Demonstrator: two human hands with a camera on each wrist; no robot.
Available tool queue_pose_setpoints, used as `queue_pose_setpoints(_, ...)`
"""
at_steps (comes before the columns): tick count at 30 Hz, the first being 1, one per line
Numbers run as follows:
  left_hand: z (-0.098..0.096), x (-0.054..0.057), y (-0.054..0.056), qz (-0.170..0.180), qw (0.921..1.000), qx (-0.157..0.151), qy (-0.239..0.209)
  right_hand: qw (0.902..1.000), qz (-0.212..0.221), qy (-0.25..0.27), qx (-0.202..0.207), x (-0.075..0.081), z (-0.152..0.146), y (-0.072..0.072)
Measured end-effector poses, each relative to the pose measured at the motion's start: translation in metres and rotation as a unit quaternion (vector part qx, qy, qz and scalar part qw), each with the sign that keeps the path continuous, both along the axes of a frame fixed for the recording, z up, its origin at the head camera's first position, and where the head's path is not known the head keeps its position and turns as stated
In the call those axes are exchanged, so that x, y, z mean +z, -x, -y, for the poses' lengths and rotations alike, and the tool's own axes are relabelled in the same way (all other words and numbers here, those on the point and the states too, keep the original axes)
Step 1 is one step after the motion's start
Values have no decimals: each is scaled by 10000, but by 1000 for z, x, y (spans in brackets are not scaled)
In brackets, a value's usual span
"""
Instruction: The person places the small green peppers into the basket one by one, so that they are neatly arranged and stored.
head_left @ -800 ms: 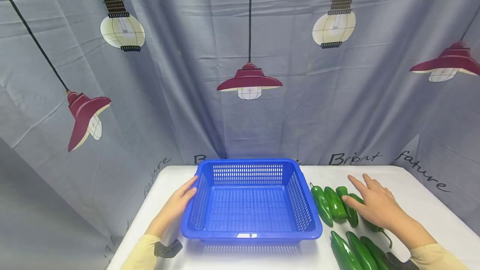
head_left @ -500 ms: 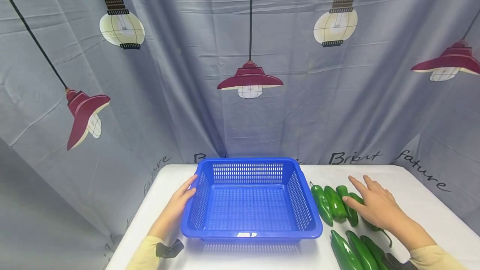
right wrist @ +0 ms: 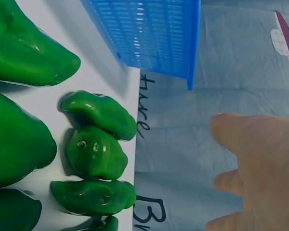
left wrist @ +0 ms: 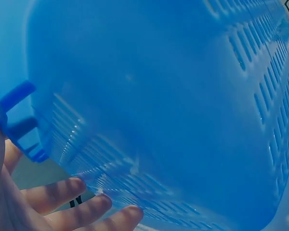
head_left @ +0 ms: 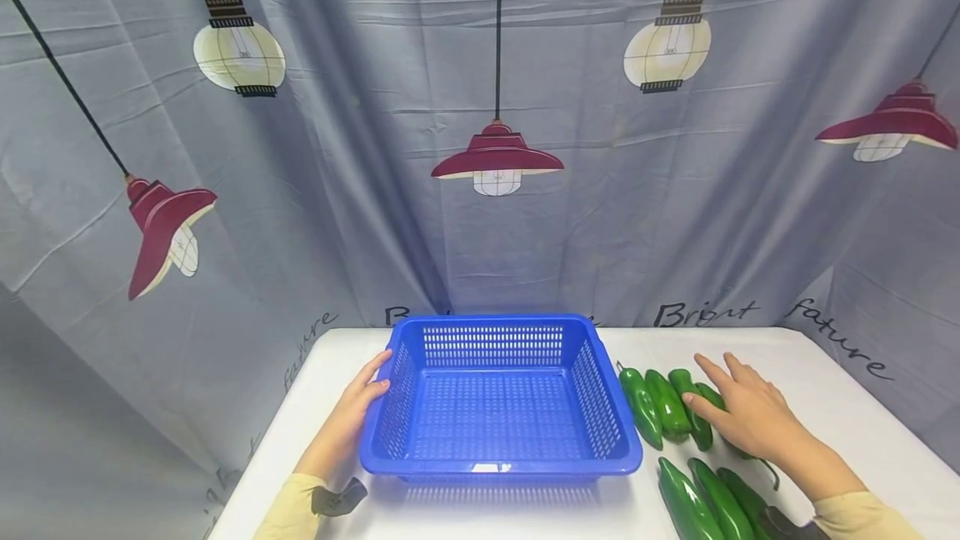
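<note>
A blue plastic basket [head_left: 487,415] with slotted walls stands in the middle of the white table. At its left side is my left hand [head_left: 352,411], fingers extended and fingertips at the rim; the left wrist view shows several fingers [left wrist: 94,209] lying along the outer wall. My right hand [head_left: 753,411] is spread over the right-hand peppers of the back row, holding nothing. Green peppers lie right of the basket in two rows: a back row with a pepper [head_left: 666,407] beside the basket, and a front row with another pepper [head_left: 686,502]. My right hand and wrist partly hide some.
The white table [head_left: 795,357] ends at a grey curtain [head_left: 495,257] printed with lamps and lettering. Dark wrist straps [head_left: 339,498] show at both sleeves. The nearest peppers run out of the bottom of the head view.
The head view has shifted very slightly. Both hands, the basket and the peppers stay where they were.
</note>
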State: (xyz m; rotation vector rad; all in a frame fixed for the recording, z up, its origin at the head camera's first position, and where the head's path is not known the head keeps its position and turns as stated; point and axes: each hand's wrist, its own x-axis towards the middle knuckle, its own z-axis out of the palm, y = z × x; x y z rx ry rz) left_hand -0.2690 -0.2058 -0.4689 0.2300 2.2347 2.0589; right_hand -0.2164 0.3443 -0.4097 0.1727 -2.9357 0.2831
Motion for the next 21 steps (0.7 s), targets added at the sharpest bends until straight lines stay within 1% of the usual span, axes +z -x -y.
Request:
queue_pose_setpoints(7,0,-1,-1,-102,9999,-21,34,9999,18,110,9,0,-2,-2)
queue_pose_setpoints(13,0,-1,-1,-117,9999,-37,61,9995,188,255,-18,-1,-6,-3)
queue_pose_setpoints(17,0,-1,-1,-72,9999,15,114,9987,311,412,-38,-4,-12,-4)
queue_pose_setpoints(21,0,-1,0,-78,9998,53,147,9981,310,525,-40,-10,-20,-1)
